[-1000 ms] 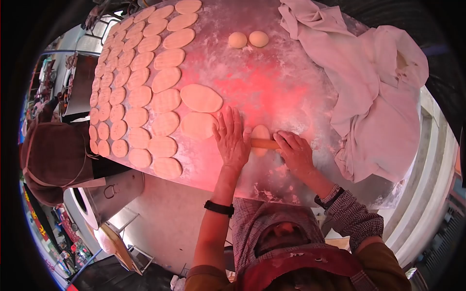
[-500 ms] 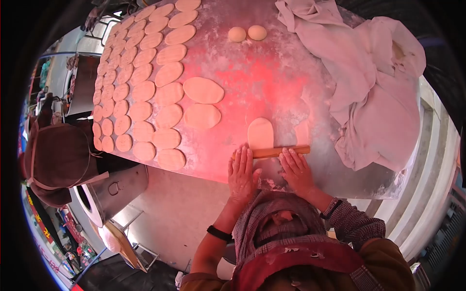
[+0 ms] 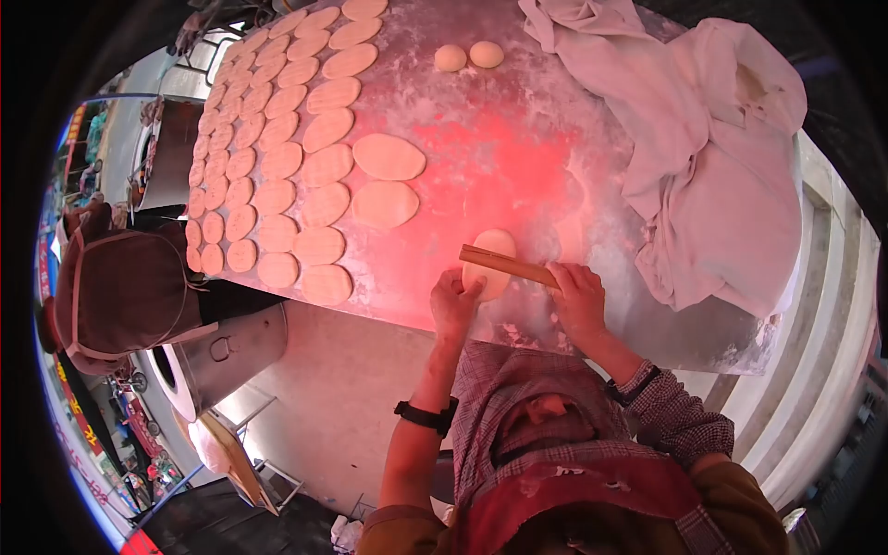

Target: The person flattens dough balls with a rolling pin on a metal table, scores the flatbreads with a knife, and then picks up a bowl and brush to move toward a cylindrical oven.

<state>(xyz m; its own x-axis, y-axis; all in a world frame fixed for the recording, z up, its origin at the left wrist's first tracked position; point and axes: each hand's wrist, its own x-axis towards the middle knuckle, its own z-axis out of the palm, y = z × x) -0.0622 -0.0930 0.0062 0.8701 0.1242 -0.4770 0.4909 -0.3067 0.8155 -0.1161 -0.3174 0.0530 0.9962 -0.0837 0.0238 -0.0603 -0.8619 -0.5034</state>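
Observation:
My right hand (image 3: 580,301) is closed on one end of a wooden rolling pin (image 3: 509,265), whose other end slants up to the left over an oval of dough (image 3: 497,242). At the lower left edge of that oval, my left hand (image 3: 454,301) pinches the dough with bent fingers. Two larger flat ovals (image 3: 388,157) rest on the floured metal table (image 3: 462,199) to the left. Near the far side sit two round dough balls (image 3: 450,58).
Rows of flat dough ovals (image 3: 326,204) cover the table's left part. A crumpled pale cloth (image 3: 712,176) lies on the right. Another person in a dark apron (image 3: 139,291) is at the left, beside a metal drum (image 3: 231,351). Light steps (image 3: 823,305) are at the far right.
The rolling pin has lost my left hand's hold and now slants, held by my right hand alone. My left hand has curled from flat onto the dough's edge.

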